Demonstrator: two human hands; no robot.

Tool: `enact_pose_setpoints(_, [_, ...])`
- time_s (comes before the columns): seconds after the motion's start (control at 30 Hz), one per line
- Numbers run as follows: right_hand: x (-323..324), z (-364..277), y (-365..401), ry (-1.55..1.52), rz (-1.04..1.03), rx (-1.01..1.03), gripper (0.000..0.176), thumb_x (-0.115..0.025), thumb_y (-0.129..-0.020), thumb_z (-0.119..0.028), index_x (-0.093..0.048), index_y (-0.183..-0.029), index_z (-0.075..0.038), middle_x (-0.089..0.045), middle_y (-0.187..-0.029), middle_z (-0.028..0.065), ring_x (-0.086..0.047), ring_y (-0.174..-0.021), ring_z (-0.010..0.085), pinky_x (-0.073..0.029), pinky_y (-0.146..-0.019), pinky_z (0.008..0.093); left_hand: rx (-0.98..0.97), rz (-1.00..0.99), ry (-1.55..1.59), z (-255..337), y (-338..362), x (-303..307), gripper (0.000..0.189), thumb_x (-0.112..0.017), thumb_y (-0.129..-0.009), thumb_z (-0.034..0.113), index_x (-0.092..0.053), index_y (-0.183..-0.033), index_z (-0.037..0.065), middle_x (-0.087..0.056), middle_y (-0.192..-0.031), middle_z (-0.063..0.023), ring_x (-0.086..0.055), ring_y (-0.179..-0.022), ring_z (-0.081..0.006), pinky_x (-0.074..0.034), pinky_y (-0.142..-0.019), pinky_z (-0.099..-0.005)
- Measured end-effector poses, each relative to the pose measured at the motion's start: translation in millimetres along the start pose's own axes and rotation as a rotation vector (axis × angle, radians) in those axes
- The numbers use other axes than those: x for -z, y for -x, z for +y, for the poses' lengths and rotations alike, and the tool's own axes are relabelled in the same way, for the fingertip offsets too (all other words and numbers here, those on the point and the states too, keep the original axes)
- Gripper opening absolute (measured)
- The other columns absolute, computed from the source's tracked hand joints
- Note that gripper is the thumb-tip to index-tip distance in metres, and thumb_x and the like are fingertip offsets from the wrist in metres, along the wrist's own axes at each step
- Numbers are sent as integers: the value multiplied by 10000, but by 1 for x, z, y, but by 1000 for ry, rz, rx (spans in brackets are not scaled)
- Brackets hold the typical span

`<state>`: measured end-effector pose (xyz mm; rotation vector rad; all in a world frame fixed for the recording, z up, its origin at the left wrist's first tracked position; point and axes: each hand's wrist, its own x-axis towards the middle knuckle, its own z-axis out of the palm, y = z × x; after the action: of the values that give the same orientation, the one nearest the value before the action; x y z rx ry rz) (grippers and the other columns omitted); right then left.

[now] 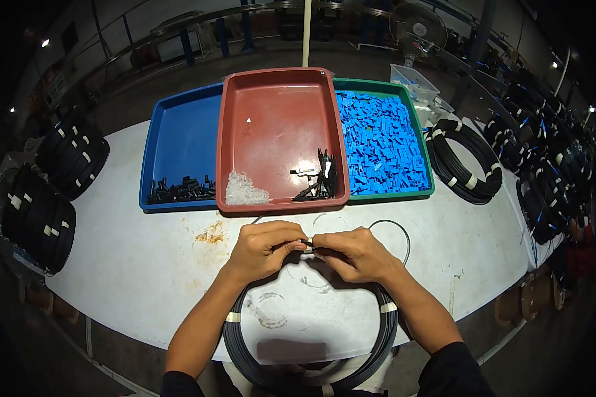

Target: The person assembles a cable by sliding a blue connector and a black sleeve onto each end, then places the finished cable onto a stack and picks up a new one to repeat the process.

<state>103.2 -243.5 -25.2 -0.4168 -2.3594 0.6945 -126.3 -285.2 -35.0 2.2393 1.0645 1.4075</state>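
Note:
My left hand [266, 251] and my right hand [353, 254] meet over the middle of the table, both closed in a pinch. Between their fingertips is a dark, thin piece of cable with a small pale bit [309, 243] on it; the fingers hide most of it. Below them lies a coil of black cable [392, 324], bound with pale tape, reaching over the front table edge. A loose loop of the cable [408, 241] curves out behind my right hand.
A red tray [281, 132] holds clear small pieces [245, 190] and black connectors [326, 177]. The blue tray [182, 139] has black parts; the green tray [420, 132] holds blue clips [381, 145]. More cable coils [467, 162] lie right and left [40, 225]. A fan [417, 30] stands behind.

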Motion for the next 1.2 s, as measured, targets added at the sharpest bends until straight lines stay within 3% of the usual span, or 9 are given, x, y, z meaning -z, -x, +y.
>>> enact_pose_setpoints(0.43, [-3, -2, -1, 16, 33, -36, 328, -708, -858, -71, -637, -1177, -44, -706, -868, 173, -699, -745, 350, -554, -667, 412, 71, 14, 41, 1, 0, 3, 106, -794, -812, 6, -769, -912, -18, -757, -886, -134, -733, -786, -220, -574, -714, -299])
enact_pose_setpoints(0.53, [-6, 3, 0, 86, 246, -83, 274, -756, -844, -60, -673, -1100, -6, -723, -891, 140, -686, -719, 243, -538, -655, 316, 82, 80, 36, -2, 1, 3, 97, -789, -817, 0, -772, -910, -17, -756, -871, -133, -732, -783, -213, -572, -716, -297])
enact_pose_setpoints(0.63, [-5, 15, 1, 141, 267, -98, 209, -754, -861, -76, -692, -1046, 0, -722, -884, 140, -684, -756, 241, -530, -679, 323, 84, 170, 40, -6, 2, 3, 77, -779, -833, 9, -767, -900, -26, -755, -878, -139, -722, -749, -205, -566, -690, -296])
enact_pose_setpoints(0.67, [-8, 16, 2, 71, 327, -97, 178, -738, -872, -109, -685, -1011, -12, -714, -903, 140, -655, -780, 311, -508, -710, 387, 74, 157, 51, -9, 2, 4, 107, -772, -837, -9, -762, -941, -31, -756, -899, -146, -729, -762, -202, -575, -705, -295])
enact_pose_setpoints(0.73, [-7, 11, 1, 54, 385, -117, 166, -736, -864, -93, -688, -999, -8, -717, -898, 140, -656, -770, 310, -505, -707, 385, 62, 146, 61, -10, 3, 4, 141, -765, -841, -26, -757, -981, -36, -757, -920, -153, -737, -774, -200, -584, -720, -294])
enact_pose_setpoints(0.8, [-5, 7, 1, 35, 442, -136, 154, -734, -856, -77, -691, -986, -5, -720, -894, 140, -658, -761, 308, -503, -703, 383, 356, 314, 451, -8, 6, 2, 309, -755, -841, -63, -703, -1145, -43, -753, -980, -176, -752, -809, -207, -605, -770, -300])
enact_pose_setpoints(0.93, [-4, 8, 1, 95, 452, -69, 150, -726, -829, -47, -691, -964, 8, -719, -869, 149, -657, -732, 305, -495, -690, 377, 300, 314, 495, -14, 9, 8, 508, -779, -830, -53, -602, -1307, -40, -754, -1009, -194, -758, -863, -209, -607, -827, -309])
enact_pose_setpoints(1.2, [-3, 8, 0, 111, 415, 1, 136, -718, -809, -41, -687, -933, 7, -709, -839, 160, -649, -698, 304, -480, -667, 377, 283, 272, 351, -11, 9, 6, 524, -829, -797, -15, -631, -1282, -19, -777, -915, -164, -756, -947, -200, -577, -855, -290])
